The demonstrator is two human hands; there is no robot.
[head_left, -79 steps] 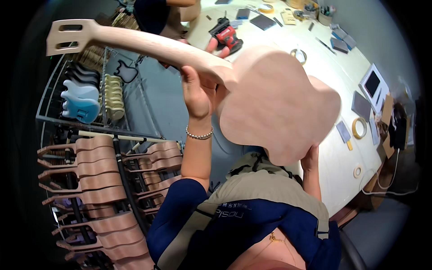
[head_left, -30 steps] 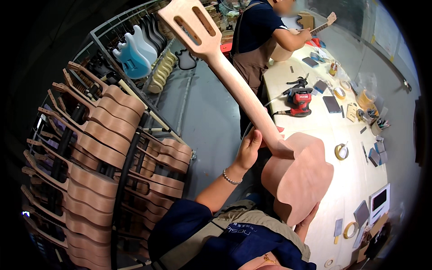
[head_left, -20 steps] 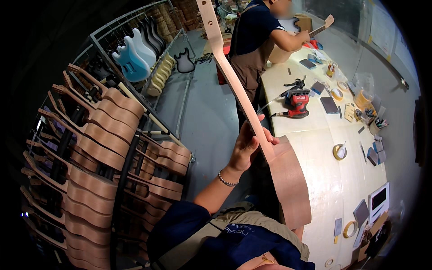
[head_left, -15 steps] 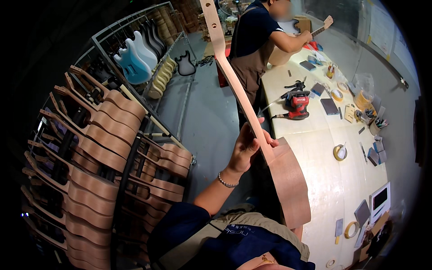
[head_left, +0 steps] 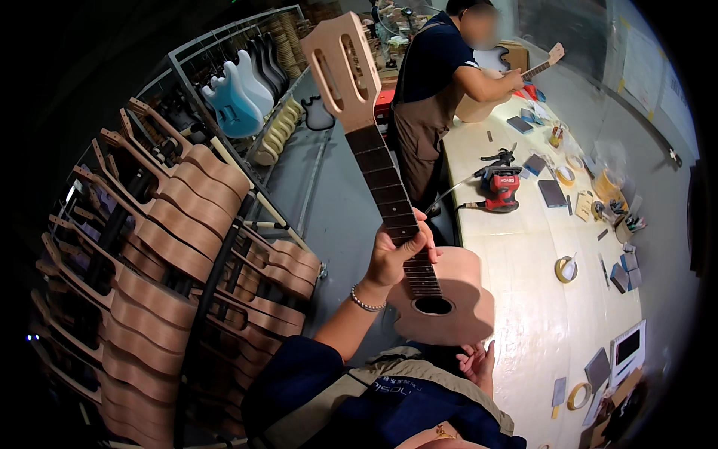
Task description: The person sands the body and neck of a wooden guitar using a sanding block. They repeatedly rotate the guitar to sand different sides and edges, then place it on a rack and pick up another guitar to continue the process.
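The left hand (head_left: 400, 254) clasped the guitar (head_left: 465, 295) by its neck (head_left: 385, 187), the right hand (head_left: 479, 364) loosely spread near its five o'clock.

Gtr (head_left: 465, 295) flipped: fretbd (head_left: 381, 176) & soundhole (head_left: 434, 305) now showing.

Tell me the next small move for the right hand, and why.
Probably settle the right hand under the guitar body: the left hand grips the neck, while the right, fingers loosely curled, sits by the body's lower end with no firm grip visible.
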